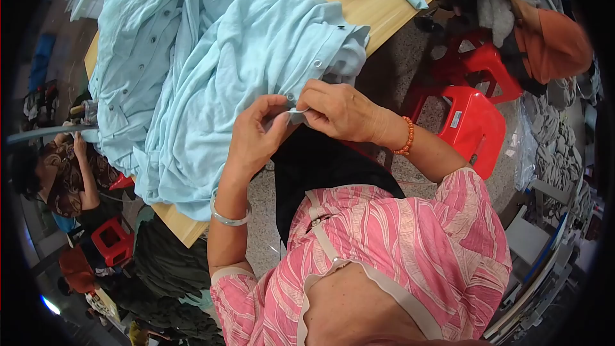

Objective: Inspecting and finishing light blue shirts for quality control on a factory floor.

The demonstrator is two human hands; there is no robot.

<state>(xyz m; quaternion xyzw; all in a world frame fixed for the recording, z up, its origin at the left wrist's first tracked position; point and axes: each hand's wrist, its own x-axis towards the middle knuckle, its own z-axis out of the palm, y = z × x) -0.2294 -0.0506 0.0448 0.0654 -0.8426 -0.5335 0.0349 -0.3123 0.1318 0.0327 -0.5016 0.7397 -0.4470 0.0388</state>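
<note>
A heap of light blue knit garments [237, 64] with buttons along its plackets spreads over the wooden table [391, 16]. At the table's near edge, my left hand [256, 131] pinches a small piece of the blue edge between thumb and fingers. Close beside it on the right, my right hand [343, 110] is closed on the same edge, its fingertips almost meeting the left ones. Just above my fingers a round button [318, 63] shows on the cloth. Whether anything small sits inside either pinch is hidden.
Red plastic stools [471, 125] stand to the right, near a person in an orange garment [552, 45]. Another person [70, 173] sits at the far left. Dark green cloth [170, 256] is piled at lower left, and grey garments [554, 134] lie at the far right.
</note>
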